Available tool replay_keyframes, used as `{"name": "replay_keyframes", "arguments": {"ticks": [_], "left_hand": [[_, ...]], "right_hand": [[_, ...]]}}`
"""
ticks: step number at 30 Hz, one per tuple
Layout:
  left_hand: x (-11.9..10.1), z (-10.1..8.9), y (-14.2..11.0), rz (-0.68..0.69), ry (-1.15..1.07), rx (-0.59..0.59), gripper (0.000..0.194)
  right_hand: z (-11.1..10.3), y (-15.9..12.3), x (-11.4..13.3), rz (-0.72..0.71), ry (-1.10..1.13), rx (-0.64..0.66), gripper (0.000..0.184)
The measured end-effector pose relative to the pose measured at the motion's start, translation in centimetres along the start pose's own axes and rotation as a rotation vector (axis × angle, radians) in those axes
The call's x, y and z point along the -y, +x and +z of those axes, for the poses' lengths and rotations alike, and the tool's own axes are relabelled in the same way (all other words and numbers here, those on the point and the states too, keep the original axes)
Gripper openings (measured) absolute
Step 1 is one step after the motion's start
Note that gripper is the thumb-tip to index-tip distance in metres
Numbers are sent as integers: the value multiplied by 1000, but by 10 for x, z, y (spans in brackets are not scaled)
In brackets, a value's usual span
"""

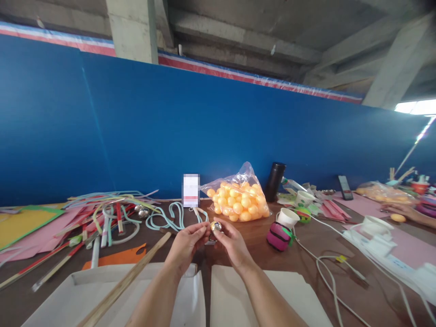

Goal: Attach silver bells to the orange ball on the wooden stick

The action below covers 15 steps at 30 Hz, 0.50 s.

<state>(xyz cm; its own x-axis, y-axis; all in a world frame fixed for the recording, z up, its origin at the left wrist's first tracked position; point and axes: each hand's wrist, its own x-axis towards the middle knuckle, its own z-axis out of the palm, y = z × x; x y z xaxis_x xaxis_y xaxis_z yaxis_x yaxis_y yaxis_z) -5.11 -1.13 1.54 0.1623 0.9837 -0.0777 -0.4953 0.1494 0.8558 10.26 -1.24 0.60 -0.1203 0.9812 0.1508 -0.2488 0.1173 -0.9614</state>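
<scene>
Low in the middle of the head view, a small shiny silver ball (215, 225) is held between the thumb and fingers of my right hand (234, 245). My left hand (189, 243) is close beside it, thumb and fingers pinched together at the ball's left side. Whatever those left fingers grip is too small to make out. Just beyond both hands lies a clear plastic bag (238, 200) full of orange balls. Light blue tubing (166, 218) curls on the table behind my left hand. Similar silver balls (141, 211) sit farther left.
A wooden stick (129, 277) crosses white sheets (177, 299) in front. Paper strips and tubes (105, 218) pile up left. To the right are a purple pouch (279, 236), paper cup (288, 217), black bottle (275, 181), white cables (327, 277) and another person's hand (405, 211).
</scene>
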Motion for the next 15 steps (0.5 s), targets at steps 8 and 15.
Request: {"name": "replay_keyframes", "arguments": {"ticks": [8, 15], "left_hand": [[-1, 4, 0, 36, 90, -67, 25], [0, 6, 0, 54, 150, -62, 29]], "right_hand": [[-1, 0, 1, 0, -11, 3, 46], [-1, 0, 0, 1, -35, 0, 47]]}}
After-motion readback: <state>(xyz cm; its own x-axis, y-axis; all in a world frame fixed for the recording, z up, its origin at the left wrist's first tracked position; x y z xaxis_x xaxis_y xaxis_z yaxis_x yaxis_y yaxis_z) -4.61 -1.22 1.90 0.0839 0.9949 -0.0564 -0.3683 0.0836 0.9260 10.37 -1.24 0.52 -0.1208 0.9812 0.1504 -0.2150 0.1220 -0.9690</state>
